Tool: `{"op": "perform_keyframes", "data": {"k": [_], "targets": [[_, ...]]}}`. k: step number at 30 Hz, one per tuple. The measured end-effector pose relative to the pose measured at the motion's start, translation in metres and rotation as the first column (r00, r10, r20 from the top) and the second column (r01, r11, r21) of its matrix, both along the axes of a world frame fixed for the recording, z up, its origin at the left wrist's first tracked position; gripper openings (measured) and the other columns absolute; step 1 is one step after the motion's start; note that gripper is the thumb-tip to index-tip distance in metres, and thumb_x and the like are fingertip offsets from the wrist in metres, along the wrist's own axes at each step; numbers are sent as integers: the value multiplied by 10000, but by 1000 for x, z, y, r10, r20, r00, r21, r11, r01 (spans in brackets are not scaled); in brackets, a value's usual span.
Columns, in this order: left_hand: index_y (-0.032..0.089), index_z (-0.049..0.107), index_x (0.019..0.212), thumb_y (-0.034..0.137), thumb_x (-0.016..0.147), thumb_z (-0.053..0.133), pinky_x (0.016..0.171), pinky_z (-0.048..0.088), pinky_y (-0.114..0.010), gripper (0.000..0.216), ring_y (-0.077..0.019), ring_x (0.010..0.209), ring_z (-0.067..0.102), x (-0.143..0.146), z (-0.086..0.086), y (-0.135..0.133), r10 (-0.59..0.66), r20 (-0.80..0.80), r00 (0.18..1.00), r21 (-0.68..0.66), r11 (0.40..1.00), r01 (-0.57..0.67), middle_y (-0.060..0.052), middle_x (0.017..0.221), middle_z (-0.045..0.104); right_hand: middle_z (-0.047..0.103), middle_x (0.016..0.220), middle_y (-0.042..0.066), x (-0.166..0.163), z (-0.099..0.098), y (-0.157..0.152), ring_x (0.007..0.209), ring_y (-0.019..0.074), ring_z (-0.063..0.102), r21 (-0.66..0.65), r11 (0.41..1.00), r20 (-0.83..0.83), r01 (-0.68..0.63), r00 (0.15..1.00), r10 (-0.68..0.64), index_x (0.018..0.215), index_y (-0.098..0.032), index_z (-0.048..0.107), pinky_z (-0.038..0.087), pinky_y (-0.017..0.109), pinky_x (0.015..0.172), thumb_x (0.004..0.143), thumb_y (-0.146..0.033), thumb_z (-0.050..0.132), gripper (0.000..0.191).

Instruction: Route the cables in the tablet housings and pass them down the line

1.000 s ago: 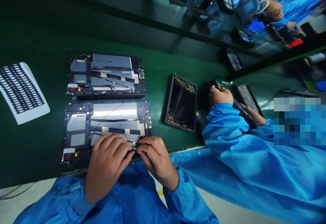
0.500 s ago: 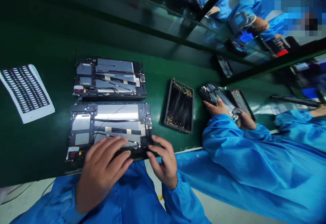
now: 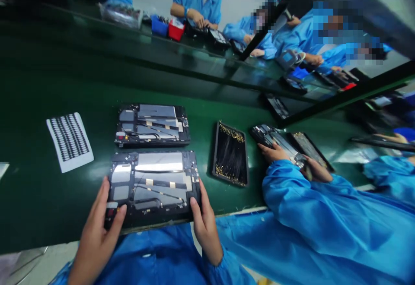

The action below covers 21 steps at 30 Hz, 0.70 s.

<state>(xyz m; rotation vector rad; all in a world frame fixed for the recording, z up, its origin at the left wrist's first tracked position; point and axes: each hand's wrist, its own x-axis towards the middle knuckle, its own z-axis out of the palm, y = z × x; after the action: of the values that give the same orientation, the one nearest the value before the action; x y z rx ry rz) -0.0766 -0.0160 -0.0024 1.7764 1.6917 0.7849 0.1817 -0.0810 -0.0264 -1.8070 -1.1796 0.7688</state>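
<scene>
An opened tablet chassis (image 3: 152, 185), with silver shields, black cables and tape strips showing, lies at the near edge of the green belt (image 3: 39, 198). My left hand (image 3: 95, 237) grips its left end, thumb on the lower left corner. My right hand (image 3: 204, 224) holds the right end, thumb on the frame. A second opened tablet (image 3: 152, 125) lies just beyond it, untouched.
A white sheet of small black stickers (image 3: 69, 140) lies to the left. A black tray of gold-tipped parts (image 3: 231, 155) sits to the right. A co-worker in a blue sleeve (image 3: 308, 216) holds another tablet (image 3: 275, 140). Other workers sit across the line.
My hands left the connector at the tablet's lower edge and spread to its two ends, gripping the frame. The view has tilted up, showing more of the line.
</scene>
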Motion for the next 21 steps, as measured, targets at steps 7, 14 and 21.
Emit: {"op": "perform_keyframes", "data": {"k": [7, 14, 21], "targets": [[327, 190, 1608, 469, 965, 542, 1250, 272, -440, 747, -264, 1528, 275, 3, 44, 58, -40, 76, 996, 150, 988, 28, -7, 1671, 262, 329, 1644, 27, 18, 46, 66, 1538, 217, 271, 118, 993, -2, -3, 1000, 3, 1584, -270, 298, 250, 430, 1272, 1024, -490, 448, 620], [160, 215, 1594, 519, 951, 526, 1265, 206, -490, 800, -300, 1545, 204, 25, 16, 181, -121, 173, 977, 145, 985, 96, -164, 1669, 224, 457, 1544, 182, 49, 19, 210, 1484, 315, 363, 85, 988, 151, -127, 982, 114, 1470, -159, 469, 268, 556, 1228, 918, -705, 401, 779], [258, 312, 1555, 414, 996, 446, 1240, 290, -491, 595, -241, 1481, 389, -86, 11, 148, -30, -3, 1000, 243, 970, 29, -89, 1612, 393, 564, 1384, 176, -1, 65, 197, 1354, 330, 480, 385, 852, 473, -354, 869, 147, 1326, -206, 556, 369, 583, 1123, 951, -454, 576, 450]]}}
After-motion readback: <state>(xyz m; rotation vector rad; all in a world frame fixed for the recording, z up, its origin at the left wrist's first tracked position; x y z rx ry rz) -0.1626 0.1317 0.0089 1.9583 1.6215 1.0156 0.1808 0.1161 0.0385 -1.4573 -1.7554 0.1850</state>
